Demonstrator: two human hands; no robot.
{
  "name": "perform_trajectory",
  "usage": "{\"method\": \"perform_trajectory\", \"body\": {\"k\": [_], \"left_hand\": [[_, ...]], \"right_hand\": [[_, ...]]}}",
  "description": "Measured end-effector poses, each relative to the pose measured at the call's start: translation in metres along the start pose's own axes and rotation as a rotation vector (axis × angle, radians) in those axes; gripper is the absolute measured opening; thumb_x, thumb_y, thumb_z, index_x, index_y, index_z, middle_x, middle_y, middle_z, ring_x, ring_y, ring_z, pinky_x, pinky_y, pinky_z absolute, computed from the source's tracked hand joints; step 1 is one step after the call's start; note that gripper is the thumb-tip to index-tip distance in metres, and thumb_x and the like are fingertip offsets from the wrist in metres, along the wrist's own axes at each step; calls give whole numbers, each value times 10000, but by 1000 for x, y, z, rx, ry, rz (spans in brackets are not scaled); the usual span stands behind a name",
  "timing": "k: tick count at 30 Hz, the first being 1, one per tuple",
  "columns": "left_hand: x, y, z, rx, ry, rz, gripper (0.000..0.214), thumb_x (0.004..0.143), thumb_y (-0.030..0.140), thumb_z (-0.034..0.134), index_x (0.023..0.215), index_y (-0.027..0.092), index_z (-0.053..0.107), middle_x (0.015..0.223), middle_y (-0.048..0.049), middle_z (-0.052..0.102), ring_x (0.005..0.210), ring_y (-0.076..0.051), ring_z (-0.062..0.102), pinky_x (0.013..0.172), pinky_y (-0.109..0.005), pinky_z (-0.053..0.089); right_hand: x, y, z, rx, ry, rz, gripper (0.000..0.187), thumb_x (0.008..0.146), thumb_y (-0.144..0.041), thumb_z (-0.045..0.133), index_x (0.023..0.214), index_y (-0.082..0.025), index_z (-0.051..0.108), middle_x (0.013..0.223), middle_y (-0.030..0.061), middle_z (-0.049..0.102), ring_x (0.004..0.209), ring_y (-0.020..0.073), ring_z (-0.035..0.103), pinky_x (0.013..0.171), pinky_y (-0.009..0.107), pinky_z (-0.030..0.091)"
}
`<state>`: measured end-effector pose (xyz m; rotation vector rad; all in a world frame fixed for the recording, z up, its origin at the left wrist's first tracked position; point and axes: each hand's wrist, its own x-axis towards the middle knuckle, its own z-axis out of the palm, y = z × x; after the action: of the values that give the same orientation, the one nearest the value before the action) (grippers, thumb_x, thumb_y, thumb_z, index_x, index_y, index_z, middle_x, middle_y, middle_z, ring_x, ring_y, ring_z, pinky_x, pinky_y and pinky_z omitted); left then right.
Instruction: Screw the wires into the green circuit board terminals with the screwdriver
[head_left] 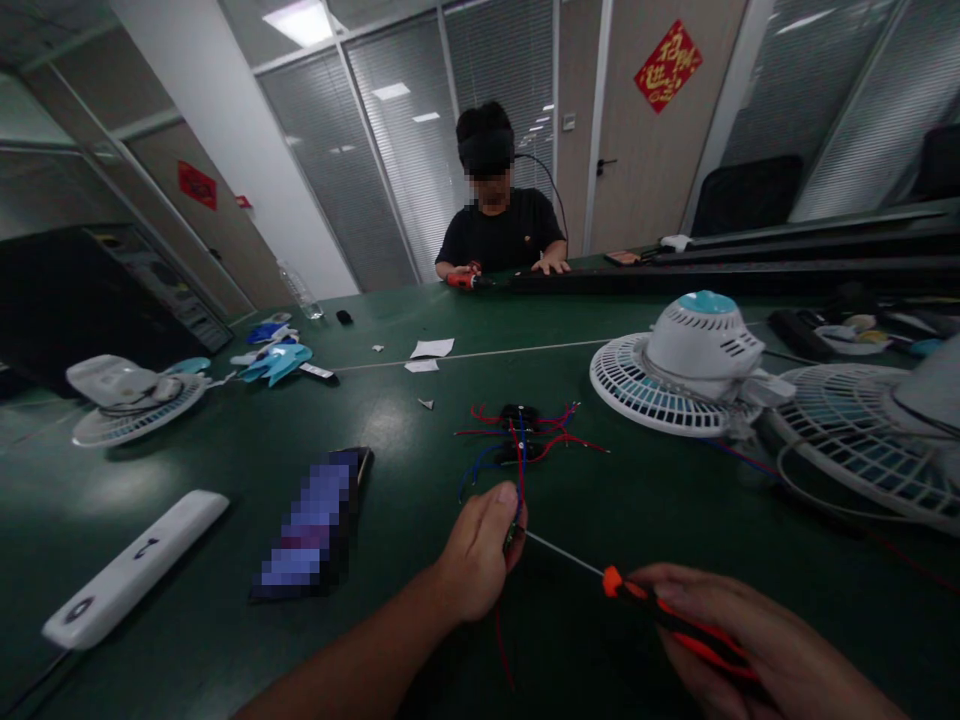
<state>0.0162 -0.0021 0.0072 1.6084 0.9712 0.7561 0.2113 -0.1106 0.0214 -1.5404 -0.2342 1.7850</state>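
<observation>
My left hand (480, 550) is closed around a small wired part (513, 537), mostly hidden by the fingers. Red and blue wires (521, 475) rise from its top, and a red wire hangs below the hand. In my right hand (750, 640) is a screwdriver (613, 582) with an orange and black handle. Its thin shaft points left, and the tip meets or nearly meets the part; exact contact is too small to tell. Just beyond my left hand, black parts with red and blue wires (517, 413) lie on the green table (405, 480).
A phone (311, 520) and a white power strip (139, 570) lie to the left. White fans (697, 360) stand at right, another fan (135, 395) at far left. Paper scraps (432, 348) and a bottle (300, 290) are farther back. Across the table a person (499, 225) holds a red tool.
</observation>
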Motion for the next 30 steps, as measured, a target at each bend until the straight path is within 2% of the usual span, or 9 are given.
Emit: {"method": "perform_trajectory", "body": {"k": [2, 3, 5, 7, 8, 13, 21, 26, 30], "left_hand": [[-2, -2, 0, 19, 2, 16, 505, 953, 543, 282, 660, 188, 490, 530, 26, 431, 493, -119, 408, 523, -247, 344], [-3, -2, 0, 34, 9, 24, 505, 957, 543, 276, 667, 188, 488, 540, 26, 429, 500, -119, 409, 528, -248, 346], [-3, -3, 0, 64, 25, 42, 517, 954, 557, 275, 655, 189, 481, 540, 26, 421, 505, -122, 409, 533, -253, 346], [-2, -4, 0, 91, 24, 50, 534, 944, 573, 289, 616, 191, 468, 521, 26, 411, 495, -123, 404, 530, -261, 338], [-2, -4, 0, 100, 28, 51, 542, 939, 577, 298, 594, 193, 461, 511, 25, 409, 487, -123, 403, 525, -265, 332], [-1, -4, 3, 127, 78, 28, 554, 924, 570, 320, 530, 202, 449, 470, 12, 424, 463, -133, 421, 516, -279, 322], [-5, -3, 11, 124, 251, -58, 604, 867, 662, 323, 507, 209, 498, 478, -8, 440, 509, -165, 451, 562, -304, 344], [-8, -11, 10, 136, 274, -39, 585, 893, 629, 311, 546, 203, 511, 501, -9, 441, 530, -167, 444, 554, -298, 337], [-8, -12, 8, 133, 229, -9, 590, 913, 610, 286, 535, 206, 493, 486, -1, 425, 500, -157, 423, 543, -296, 326]], "right_hand": [[5, 0, -4, -36, -181, 8, 463, 880, -413, 511, 504, -158, 603, 335, -73, 378, 240, -6, 250, 278, 105, 131], [7, 1, -6, -17, -240, 24, 493, 890, -417, 493, 484, -152, 583, 342, -76, 365, 249, -13, 232, 287, 104, 120], [9, 2, -9, 22, -288, 58, 430, 892, -408, 485, 600, -149, 666, 346, -86, 365, 258, -9, 208, 294, 110, 113], [7, 1, -9, 32, -293, 32, 348, 885, -406, 503, 775, -161, 724, 355, -94, 382, 270, 1, 211, 300, 115, 121], [5, 0, -9, 20, -291, 19, 326, 872, -406, 524, 802, -162, 728, 356, -98, 379, 276, 1, 206, 304, 116, 120], [-1, -6, -5, -20, -301, -7, 304, 831, -413, 571, 739, -158, 709, 361, -103, 375, 284, -4, 184, 305, 131, 102], [0, 1, -4, -67, -213, -10, 309, 855, -420, 574, 835, -155, 733, 377, -111, 372, 304, 3, 200, 311, 126, 103], [-2, 1, -5, -110, -215, -32, 322, 832, -445, 600, 850, -151, 730, 406, -114, 380, 327, 7, 178, 316, 137, 96], [-4, 1, -3, -146, -173, -44, 356, 792, -479, 644, 886, -144, 716, 440, -111, 394, 355, 7, 223, 340, 140, 116]]}}
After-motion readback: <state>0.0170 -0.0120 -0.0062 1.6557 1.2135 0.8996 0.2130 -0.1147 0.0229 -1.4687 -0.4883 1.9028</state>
